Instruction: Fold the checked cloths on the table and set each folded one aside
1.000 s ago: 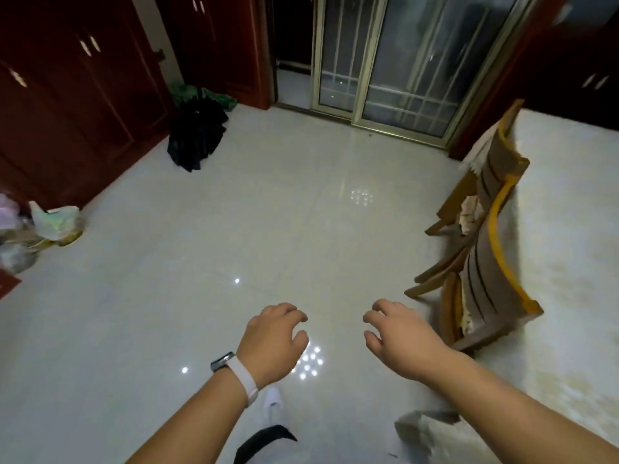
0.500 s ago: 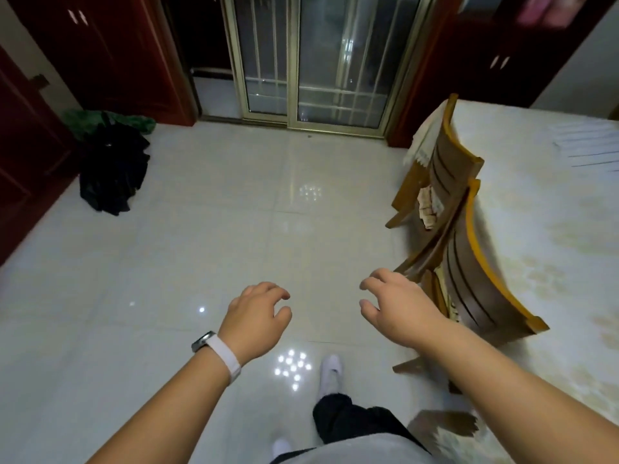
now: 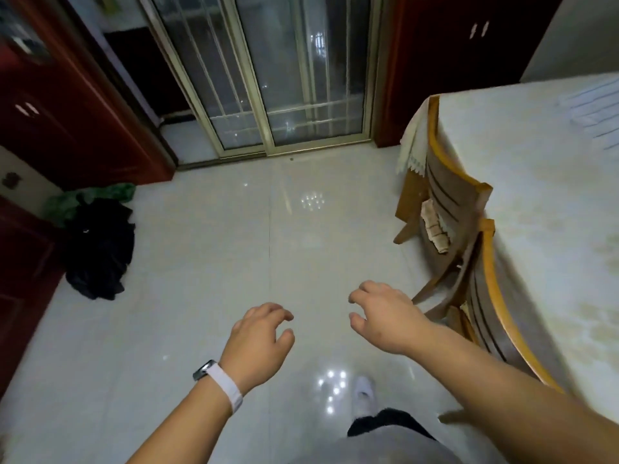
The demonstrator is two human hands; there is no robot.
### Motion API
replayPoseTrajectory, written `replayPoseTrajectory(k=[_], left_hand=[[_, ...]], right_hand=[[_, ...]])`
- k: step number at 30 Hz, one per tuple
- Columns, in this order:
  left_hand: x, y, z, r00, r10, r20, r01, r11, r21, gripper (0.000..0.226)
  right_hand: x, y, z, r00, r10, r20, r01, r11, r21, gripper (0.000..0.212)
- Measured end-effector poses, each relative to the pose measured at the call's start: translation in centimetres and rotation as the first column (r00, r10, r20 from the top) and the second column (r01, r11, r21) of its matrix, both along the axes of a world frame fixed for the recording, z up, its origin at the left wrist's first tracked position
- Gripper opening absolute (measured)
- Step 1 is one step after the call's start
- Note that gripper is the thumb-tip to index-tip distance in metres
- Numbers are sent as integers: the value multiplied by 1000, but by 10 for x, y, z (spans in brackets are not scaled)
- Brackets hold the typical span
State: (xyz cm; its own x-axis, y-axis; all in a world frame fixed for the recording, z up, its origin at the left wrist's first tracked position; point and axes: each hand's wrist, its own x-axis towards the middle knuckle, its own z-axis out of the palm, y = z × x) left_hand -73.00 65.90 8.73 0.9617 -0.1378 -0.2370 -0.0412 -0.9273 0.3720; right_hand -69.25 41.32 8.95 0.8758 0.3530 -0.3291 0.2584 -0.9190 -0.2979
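Far right of hands [image 3: 258, 343] [image 3: 385, 316], cloths [image 3: 593, 112] on table [image 3: 536, 202]

We can read no text, label, brand, number or sign anywhere in view. The face of the wristband [image 3: 205, 370], at about seven o'clock, is turned at an angle and too small for us to make out anything on it.

White cloths [image 3: 594, 112] (bluish lines), cream tablecloth [image 3: 536, 202], dark red cabinets [image 3: 83, 128], white wristband [image 3: 228, 390].
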Motion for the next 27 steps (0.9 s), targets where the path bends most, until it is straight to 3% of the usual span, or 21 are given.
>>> replayPoseTrajectory(k=[7,12,18,27], left_hand=[[131,-45,29,992,-67,102,68,998,-9,31],[202,-45,27,990,-114,80,116,993,-22,42],[293,-30,3,986,-162,44,165,984,-64,48],[481,19,-4,948,-317,39,319,939,-125,39]], right_hand=[[113,-46,24,994,-86,61,85,996,15,43],[171,-46,25,991,-125,55,124,992,31,42],[247,-29,10,989,-146,-12,146,989,-37,43],[400,29,24,964,-263,38,266,955,-135,43]])
